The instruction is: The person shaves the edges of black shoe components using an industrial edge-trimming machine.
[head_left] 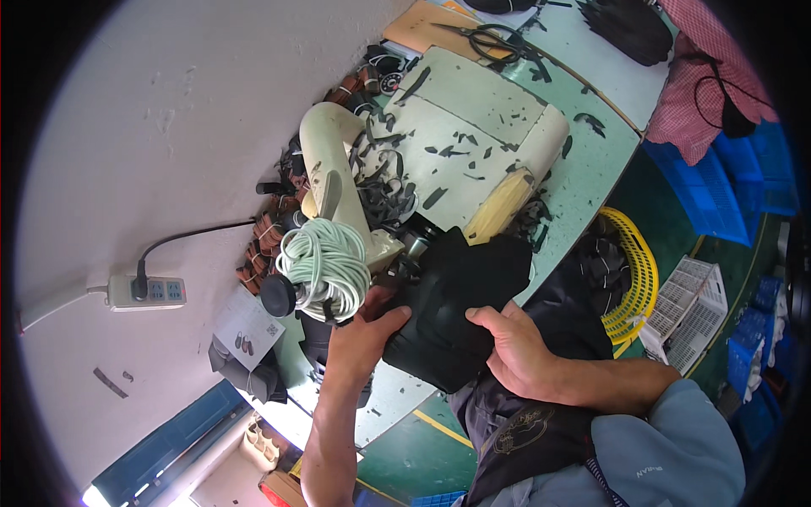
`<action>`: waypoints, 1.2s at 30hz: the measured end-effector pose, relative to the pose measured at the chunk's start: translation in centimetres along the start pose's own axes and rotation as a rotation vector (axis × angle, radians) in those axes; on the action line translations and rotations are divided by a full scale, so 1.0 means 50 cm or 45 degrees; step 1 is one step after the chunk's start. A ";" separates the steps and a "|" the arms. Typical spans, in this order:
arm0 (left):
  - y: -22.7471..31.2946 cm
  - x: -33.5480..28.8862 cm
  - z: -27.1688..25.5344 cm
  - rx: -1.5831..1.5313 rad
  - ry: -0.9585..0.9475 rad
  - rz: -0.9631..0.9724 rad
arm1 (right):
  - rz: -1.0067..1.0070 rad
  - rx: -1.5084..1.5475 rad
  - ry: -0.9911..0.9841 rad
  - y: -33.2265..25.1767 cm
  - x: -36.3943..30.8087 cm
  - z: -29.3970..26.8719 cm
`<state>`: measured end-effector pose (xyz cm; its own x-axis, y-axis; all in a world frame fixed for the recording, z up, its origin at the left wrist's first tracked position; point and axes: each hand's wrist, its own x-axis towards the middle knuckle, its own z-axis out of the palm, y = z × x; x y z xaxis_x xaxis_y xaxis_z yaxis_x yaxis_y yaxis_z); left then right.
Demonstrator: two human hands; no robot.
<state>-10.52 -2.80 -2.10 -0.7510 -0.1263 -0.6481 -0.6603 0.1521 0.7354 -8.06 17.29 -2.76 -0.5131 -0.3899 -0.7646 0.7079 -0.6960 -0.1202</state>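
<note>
Between my two hands is a dark black piece of sheet material [460, 296], perhaps leather or fabric, spread at the working end of a cream machine [473, 101]. My left hand [367, 325] grips its left edge, thumb on top; the other fingers are partly hidden under the machine's arm. My right hand [519, 351] pinches the right edge between thumb and fingers lying underneath. A shiny metal cylinder [416, 245] of the machine sits just beyond the material. Above my left hand, a coil of pale green cord [323, 266] hangs on the machine's curved arm [325, 156].
Dark scraps [389, 182] litter the machine and bench [596, 139]. Black scissors [490, 40] lie at the far end. Reddish-brown bundles [266, 237] line the wall beside a power strip [148, 291]. A yellow basket [646, 275] and blue crates [705, 186] stand to the right.
</note>
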 end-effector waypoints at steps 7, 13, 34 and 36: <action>-0.004 0.035 0.013 0.335 0.170 -0.024 | -0.109 0.100 -0.045 0.016 -0.003 0.004; 0.010 0.000 0.010 0.110 0.074 -0.057 | 0.046 0.006 0.051 0.004 0.007 -0.006; -0.014 -0.009 0.010 -0.071 0.087 -0.047 | -0.029 0.019 -0.085 -0.013 0.008 -0.017; -0.005 -0.001 0.016 0.185 0.146 -0.222 | 0.009 0.053 -0.119 0.003 0.003 -0.024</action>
<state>-10.33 -2.07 -2.42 -0.6268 -0.2720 -0.7301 -0.7785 0.2567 0.5727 -7.46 17.86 -3.66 -0.5523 -0.4484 -0.7028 0.6921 -0.7166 -0.0867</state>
